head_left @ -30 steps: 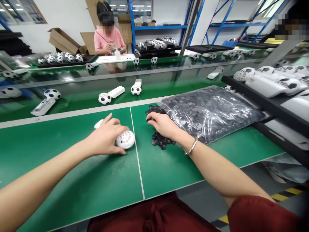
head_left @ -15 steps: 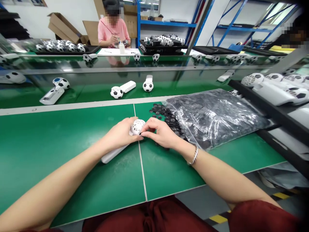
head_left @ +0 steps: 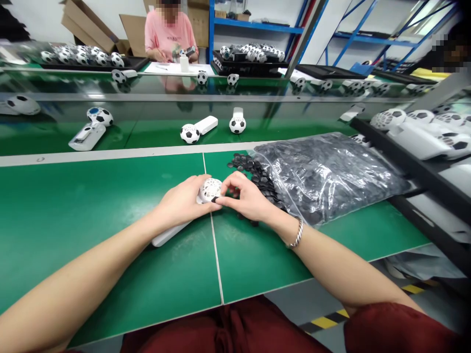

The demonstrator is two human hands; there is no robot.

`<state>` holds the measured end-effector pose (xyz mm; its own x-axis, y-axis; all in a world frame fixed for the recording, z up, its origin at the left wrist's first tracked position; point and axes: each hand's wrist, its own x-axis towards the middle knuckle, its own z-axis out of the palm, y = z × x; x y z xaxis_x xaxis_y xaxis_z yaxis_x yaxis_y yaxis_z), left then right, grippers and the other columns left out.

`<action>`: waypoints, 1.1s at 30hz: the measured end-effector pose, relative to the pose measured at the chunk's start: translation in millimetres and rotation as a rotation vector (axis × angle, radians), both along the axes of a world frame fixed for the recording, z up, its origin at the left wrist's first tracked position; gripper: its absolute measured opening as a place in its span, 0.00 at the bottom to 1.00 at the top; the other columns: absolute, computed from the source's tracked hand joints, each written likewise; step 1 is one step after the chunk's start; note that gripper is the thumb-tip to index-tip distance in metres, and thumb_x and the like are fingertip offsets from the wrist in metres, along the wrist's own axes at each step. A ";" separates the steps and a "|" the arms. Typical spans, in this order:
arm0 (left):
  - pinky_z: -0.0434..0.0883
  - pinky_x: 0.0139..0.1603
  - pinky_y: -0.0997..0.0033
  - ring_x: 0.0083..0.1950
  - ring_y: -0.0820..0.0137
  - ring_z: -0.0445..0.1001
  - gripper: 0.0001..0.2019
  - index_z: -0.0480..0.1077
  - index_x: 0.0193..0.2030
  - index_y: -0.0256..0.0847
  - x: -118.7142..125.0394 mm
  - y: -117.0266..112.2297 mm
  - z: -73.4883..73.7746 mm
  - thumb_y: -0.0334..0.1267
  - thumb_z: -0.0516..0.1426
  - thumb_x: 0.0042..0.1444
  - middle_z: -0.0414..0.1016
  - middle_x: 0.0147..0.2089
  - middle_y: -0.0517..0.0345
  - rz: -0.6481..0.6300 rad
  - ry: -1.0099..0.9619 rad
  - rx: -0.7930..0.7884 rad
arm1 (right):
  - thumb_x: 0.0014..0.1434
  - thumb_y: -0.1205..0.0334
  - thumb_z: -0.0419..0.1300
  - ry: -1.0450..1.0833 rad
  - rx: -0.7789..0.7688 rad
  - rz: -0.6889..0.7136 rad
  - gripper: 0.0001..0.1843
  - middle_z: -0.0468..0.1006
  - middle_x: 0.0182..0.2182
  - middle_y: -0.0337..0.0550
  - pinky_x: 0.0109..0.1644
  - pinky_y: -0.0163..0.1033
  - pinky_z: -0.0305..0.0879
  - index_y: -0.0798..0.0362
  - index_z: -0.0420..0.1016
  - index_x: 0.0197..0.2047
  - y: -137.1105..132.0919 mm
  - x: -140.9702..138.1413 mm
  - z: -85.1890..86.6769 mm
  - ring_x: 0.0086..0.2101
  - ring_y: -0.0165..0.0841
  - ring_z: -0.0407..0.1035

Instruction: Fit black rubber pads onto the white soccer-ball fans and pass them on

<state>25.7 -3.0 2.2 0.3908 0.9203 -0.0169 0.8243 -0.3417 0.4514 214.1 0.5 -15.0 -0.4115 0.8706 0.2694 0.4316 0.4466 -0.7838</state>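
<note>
While a black tray (head_left: 136, 63) packed with football-patterned heads sits at the far left, a white unit with a blue disc (head_left: 87, 137) on its ball end lies nearer, on the green strip (head_left: 150, 130) beyond the bench. A little farther right, on the far side, a co-worker in a pink shirt (head_left: 170, 37) sits behind a small white bottle (head_left: 184, 64). On the strip, roughly in the middle from left to right, lie two more units, a left one (head_left: 190, 134) and a right one (head_left: 237, 121), each with a black-and-white ball head.

Nearer, on the green bench (head_left: 110, 196), the left hand (head_left: 182, 200) is closed around a white openwork ball (head_left: 211, 188); a white handle (head_left: 171, 234) reaches out toward the near left from under the palm. The ball sits just left of the right hand (head_left: 243, 197), close to the bench's pale seam (head_left: 217, 262). A single black piece (head_left: 215, 199) shows at the ball's near right edge, against the right thumb. The right hand's fingers are curled and narrow (I cannot tell whether they pinch the piece or only press it), and a twisted silver bracelet (head_left: 297, 233) circles that wrist.

Just beyond the right hand, loose black pieces (head_left: 259, 172) spill beside a clear bag (head_left: 331, 176) full of dark pieces. At the far right, a black rack (head_left: 408, 156) bears more white units (head_left: 415, 135).
</note>
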 end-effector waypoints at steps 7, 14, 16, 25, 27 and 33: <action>0.66 0.49 0.60 0.51 0.57 0.69 0.30 0.61 0.55 0.42 2.3 -1.7 4.5 0.55 0.55 0.47 0.68 0.53 0.52 -0.004 0.008 0.012 | 0.48 0.64 0.63 0.199 -0.278 0.086 0.22 0.70 0.44 0.43 0.45 0.40 0.67 0.51 0.60 0.45 -0.9 -4.0 -7.5 0.44 0.31 0.67; 0.67 0.47 0.61 0.51 0.57 0.69 0.32 0.58 0.57 0.43 6.1 -4.1 10.4 0.55 0.55 0.46 0.66 0.56 0.52 0.006 0.064 -0.046 | 0.53 0.60 0.59 -0.009 -0.040 -0.121 0.10 0.73 0.38 0.43 0.44 0.39 0.65 0.54 0.68 0.39 19.4 16.1 6.0 0.39 0.31 0.68; 0.69 0.44 0.62 0.48 0.58 0.70 0.33 0.58 0.57 0.44 6.2 -3.3 12.4 0.53 0.57 0.44 0.67 0.55 0.52 0.006 0.066 -0.082 | 0.57 0.61 0.56 -0.202 0.135 -0.308 0.07 0.73 0.35 0.44 0.45 0.41 0.63 0.55 0.72 0.35 32.0 29.7 7.3 0.37 0.32 0.67; 0.65 0.53 0.62 0.57 0.59 0.65 0.31 0.57 0.59 0.47 -5.5 3.8 10.1 0.38 0.54 0.44 0.64 0.60 0.59 -0.079 0.083 -0.037 | 0.58 0.65 0.54 -0.748 0.212 -0.261 0.10 0.75 0.36 0.51 0.45 0.42 0.59 0.55 0.77 0.36 49.2 37.5 -6.4 0.41 0.40 0.65; 0.65 0.53 0.60 0.57 0.59 0.65 0.33 0.56 0.61 0.47 -8.1 5.4 11.4 0.34 0.52 0.44 0.63 0.60 0.59 -0.107 0.137 -0.007 | 0.59 0.69 0.51 -0.776 0.236 -0.278 0.12 0.75 0.36 0.54 0.45 0.43 0.59 0.58 0.76 0.39 49.3 35.8 -5.6 0.41 0.40 0.65; 0.62 0.50 0.56 0.51 0.59 0.67 0.33 0.55 0.61 0.48 -12.6 12.0 10.1 0.27 0.47 0.45 0.69 0.56 0.57 -0.166 0.220 0.084 | 0.57 0.68 0.54 -0.304 -0.001 -0.198 0.10 0.77 0.36 0.44 0.42 0.39 0.64 0.55 0.74 0.40 34.9 32.0 6.3 0.35 0.32 0.68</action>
<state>13.2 9.0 12.3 0.5315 0.8459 -0.0449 0.8291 -0.5087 0.2321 246.0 35.4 -8.8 -0.2964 0.9416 0.1595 0.7231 0.3304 -0.6066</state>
